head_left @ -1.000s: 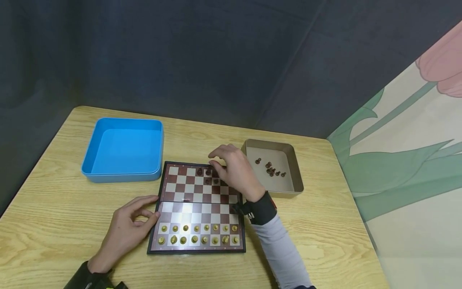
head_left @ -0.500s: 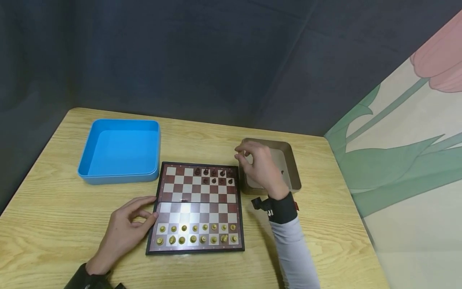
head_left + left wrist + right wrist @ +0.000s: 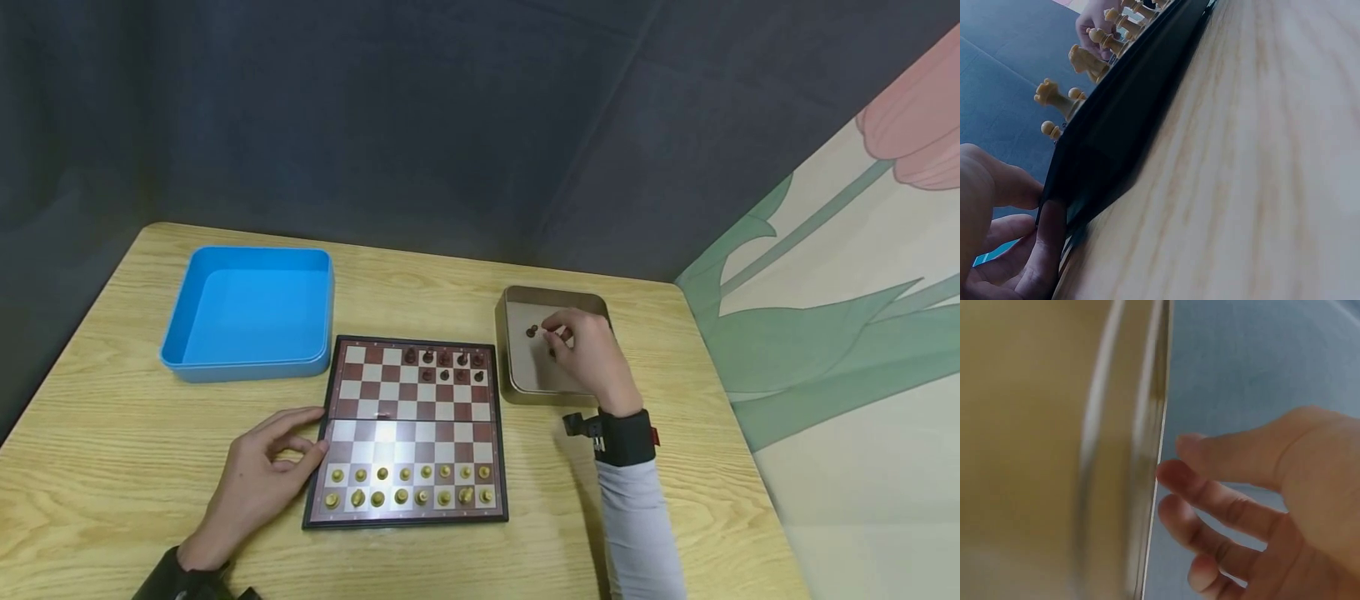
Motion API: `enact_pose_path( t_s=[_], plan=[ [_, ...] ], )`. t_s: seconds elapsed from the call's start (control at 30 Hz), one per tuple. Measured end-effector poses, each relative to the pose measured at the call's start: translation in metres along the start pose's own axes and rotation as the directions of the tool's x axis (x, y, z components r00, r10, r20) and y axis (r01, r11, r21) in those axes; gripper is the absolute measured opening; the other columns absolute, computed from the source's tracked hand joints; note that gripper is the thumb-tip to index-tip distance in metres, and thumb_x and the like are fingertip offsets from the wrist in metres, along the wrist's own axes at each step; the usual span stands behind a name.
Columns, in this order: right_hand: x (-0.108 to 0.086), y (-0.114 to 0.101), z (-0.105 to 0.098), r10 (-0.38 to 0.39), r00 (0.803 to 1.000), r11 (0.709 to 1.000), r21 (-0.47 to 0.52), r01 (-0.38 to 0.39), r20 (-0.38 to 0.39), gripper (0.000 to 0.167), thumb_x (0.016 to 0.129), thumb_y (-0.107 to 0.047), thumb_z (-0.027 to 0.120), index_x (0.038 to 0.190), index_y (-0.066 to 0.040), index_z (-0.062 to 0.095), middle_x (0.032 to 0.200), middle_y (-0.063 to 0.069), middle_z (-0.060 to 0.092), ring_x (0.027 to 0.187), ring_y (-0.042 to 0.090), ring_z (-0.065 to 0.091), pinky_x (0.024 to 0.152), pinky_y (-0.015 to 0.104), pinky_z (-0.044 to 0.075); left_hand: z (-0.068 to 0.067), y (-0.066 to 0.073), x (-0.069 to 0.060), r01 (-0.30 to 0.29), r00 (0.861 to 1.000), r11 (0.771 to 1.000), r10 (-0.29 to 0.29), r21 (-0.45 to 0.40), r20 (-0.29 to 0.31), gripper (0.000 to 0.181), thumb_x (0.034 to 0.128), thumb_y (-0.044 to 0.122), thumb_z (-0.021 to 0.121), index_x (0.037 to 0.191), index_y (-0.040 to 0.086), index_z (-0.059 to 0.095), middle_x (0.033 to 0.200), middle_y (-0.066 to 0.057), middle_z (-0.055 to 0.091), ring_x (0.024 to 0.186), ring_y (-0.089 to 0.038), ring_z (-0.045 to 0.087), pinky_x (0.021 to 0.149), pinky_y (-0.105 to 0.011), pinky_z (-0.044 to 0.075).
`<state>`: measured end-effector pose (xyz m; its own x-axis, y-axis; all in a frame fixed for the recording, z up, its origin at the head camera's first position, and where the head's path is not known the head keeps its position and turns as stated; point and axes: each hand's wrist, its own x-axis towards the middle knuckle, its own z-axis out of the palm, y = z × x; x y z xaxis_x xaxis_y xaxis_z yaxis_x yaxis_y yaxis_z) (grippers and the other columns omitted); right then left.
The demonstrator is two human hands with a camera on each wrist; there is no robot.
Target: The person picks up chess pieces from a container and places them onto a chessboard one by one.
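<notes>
My left hand (image 3: 262, 483) rests its thumb and fingertips against the left edge of the chessboard (image 3: 412, 430); in the left wrist view the hand (image 3: 1010, 237) touches the board's dark side (image 3: 1110, 137). Gold pieces (image 3: 401, 497) stand in two rows at the near end, dark pieces (image 3: 445, 359) in two partial rows at the far right. My right hand (image 3: 596, 358) is over the beige tin (image 3: 512, 358), thumb and index finger bent close together beside dark pieces (image 3: 532, 331). In the right wrist view the hand (image 3: 1266, 494) shows nothing between its fingertips, next to the tin's wall (image 3: 1035, 450).
A blue tray (image 3: 247, 369) stands on the wooden table (image 3: 97, 400), behind and left of the board. Dark cloth (image 3: 390, 125) hangs behind the table, and a flower-patterned cloth (image 3: 847, 350) lies to the right.
My right hand has moved right, from the board's far right corner to over the tin, uncovering the dark pieces on the board. My left hand has stayed at the board's edge.
</notes>
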<state>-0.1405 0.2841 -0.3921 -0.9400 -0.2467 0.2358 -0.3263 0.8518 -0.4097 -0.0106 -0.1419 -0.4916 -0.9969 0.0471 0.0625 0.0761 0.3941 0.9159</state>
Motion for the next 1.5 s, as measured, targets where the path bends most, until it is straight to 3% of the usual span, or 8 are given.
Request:
enact_pose_path(
  t_s=[0.27, 0.7, 1.3, 1.5],
  plan=[
    [0.0, 0.017, 0.001, 0.117, 0.992, 0.992, -0.049, -0.115, 0.042, 0.015, 0.098, 0.005, 0.068, 0.109, 0.004, 0.079, 0.103, 0.018, 0.077, 0.086, 0.031, 0.071, 0.071, 0.045, 0.061, 0.0, 0.001, 0.001, 0.006, 1.0, 1.0, -0.006, 0.011, -0.002, 0.045, 0.0952, -0.002, 0.076, 0.139, 0.004, 0.068, 0.131, -0.018, 0.069, 0.084, -0.004, 0.074, 0.066, -0.025, 0.066],
    [0.002, 0.031, 0.006, 0.235, 0.963, 0.969, -0.113, -0.22, 0.131, 0.02, 0.094, 0.011, 0.067, 0.108, 0.004, 0.079, 0.107, 0.021, 0.079, 0.089, 0.03, 0.074, 0.073, 0.044, 0.062, 0.0, 0.0, 0.001, -0.019, 1.0, 1.0, 0.019, 0.001, -0.013, 0.044, 0.0941, -0.002, 0.078, 0.137, 0.004, 0.069, 0.13, -0.019, 0.069, 0.084, -0.003, 0.073, 0.063, -0.026, 0.065],
    [0.002, 0.037, 0.011, 0.249, 0.96, 0.961, -0.154, -0.229, 0.128, 0.014, 0.092, 0.009, 0.071, 0.098, 0.001, 0.079, 0.095, 0.017, 0.077, 0.075, 0.024, 0.067, 0.064, 0.037, 0.057, 0.0, 0.001, 0.002, 0.01, 1.0, 1.0, -0.01, -0.013, -0.009, 0.046, 0.0939, -0.003, 0.077, 0.138, 0.004, 0.068, 0.132, -0.019, 0.069, 0.084, -0.003, 0.073, 0.066, -0.026, 0.066],
    [0.001, 0.038, 0.013, 0.219, 0.97, 0.967, -0.157, -0.201, 0.106, 0.011, 0.091, 0.01, 0.072, 0.094, 0.002, 0.079, 0.092, 0.018, 0.078, 0.074, 0.025, 0.07, 0.062, 0.04, 0.059, 0.0, 0.003, 0.002, 0.023, 1.0, 1.0, -0.023, -0.02, -0.011, 0.046, 0.093, -0.003, 0.078, 0.138, 0.003, 0.068, 0.13, -0.018, 0.069, 0.083, -0.004, 0.073, 0.065, -0.027, 0.066]
  ],
)
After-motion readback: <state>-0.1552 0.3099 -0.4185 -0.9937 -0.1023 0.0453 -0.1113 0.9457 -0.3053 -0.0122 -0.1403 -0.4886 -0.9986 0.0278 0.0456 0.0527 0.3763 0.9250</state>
